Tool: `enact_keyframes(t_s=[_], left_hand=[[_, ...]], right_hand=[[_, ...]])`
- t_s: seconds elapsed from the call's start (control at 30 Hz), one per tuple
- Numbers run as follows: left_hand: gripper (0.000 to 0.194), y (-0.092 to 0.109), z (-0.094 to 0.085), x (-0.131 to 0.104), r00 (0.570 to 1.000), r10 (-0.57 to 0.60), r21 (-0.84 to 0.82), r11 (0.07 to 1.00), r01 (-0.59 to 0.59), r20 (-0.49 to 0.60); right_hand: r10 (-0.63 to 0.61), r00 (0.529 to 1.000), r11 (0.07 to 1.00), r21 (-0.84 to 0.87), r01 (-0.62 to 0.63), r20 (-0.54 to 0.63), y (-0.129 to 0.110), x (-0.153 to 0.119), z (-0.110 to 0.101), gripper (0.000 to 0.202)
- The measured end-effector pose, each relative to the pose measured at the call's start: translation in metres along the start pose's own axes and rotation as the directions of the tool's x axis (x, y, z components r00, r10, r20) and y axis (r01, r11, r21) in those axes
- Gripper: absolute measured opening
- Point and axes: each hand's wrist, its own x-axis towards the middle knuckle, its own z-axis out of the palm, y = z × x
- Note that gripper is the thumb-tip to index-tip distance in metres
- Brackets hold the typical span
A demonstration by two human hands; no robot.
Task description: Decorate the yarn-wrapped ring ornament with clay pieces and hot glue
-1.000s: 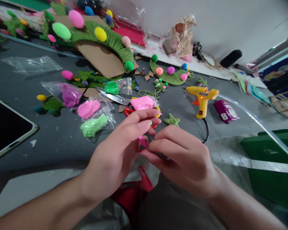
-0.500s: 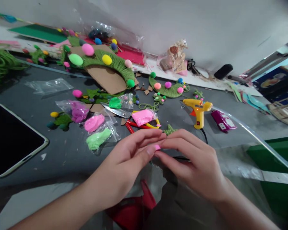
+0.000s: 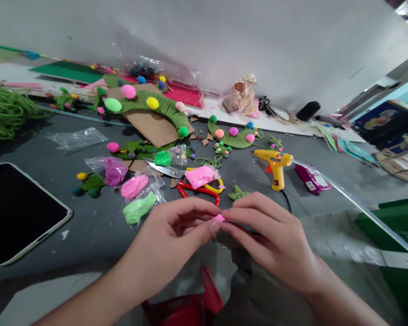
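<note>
A small lump of pink modelling clay (image 3: 219, 218) sits pinched between the fingertips of both hands, above the table's front edge. My left hand (image 3: 182, 233) holds it between thumb and curled fingers. From the other side, the thumb and fingers of my right hand (image 3: 272, 233) close on it. Just beyond the hands lie red-handled scissors (image 3: 204, 195), a bag of pink clay (image 3: 200, 175) and a small green yarn star (image 3: 238, 193). Further bags of pink clay (image 3: 134, 185), light green clay (image 3: 139, 208) and purple clay (image 3: 114, 172) lie to the left.
A yellow glue gun (image 3: 275, 165) stands on the right, a clear glue stick trailing from it. Close by is a purple packet (image 3: 312, 179). A tablet-like device (image 3: 23, 215) lies at left. Yarn-wrapped arcs with coloured balls (image 3: 163, 108) lie behind, near green yarn (image 3: 10, 113).
The pink clay now shows more between the fingertips, and the hands sit slightly lower. My right fingers have shifted their hold. The view has tilted, so the table items appear lower.
</note>
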Motion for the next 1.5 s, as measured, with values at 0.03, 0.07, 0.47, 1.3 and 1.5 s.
enact_keyframes(t_s=[0.03,0.07,0.47,1.3,1.5], left_hand=[[0.018,0.0,0.0,0.001,1.0,0.005,0.008,1.0,-0.005,-0.009],[0.018,0.001,-0.001,0.001,1.0,0.013,0.018,1.0,-0.012,-0.014],[0.016,0.003,-0.007,0.003,0.999,0.029,0.092,0.995,-0.031,0.028],[0.006,0.001,-0.009,0.007,0.987,0.161,0.135,0.978,-0.157,-0.016],[0.009,0.001,-0.01,0.003,0.983,0.179,0.179,0.969,-0.169,-0.043]], right_hand=[[-0.012,1.0,1.0,-0.019,0.012,0.006,0.0,0.0,0.0,0.014],[-0.02,1.0,0.999,-0.033,0.02,0.006,0.001,-0.001,-0.001,0.015],[0.043,0.998,0.995,0.087,-0.04,-0.035,0.007,0.003,0.003,0.015],[0.202,0.978,0.964,0.168,-0.207,0.044,0.006,0.003,0.003,0.01],[0.34,0.936,0.931,0.174,-0.321,-0.088,0.02,0.0,-0.001,0.007]])
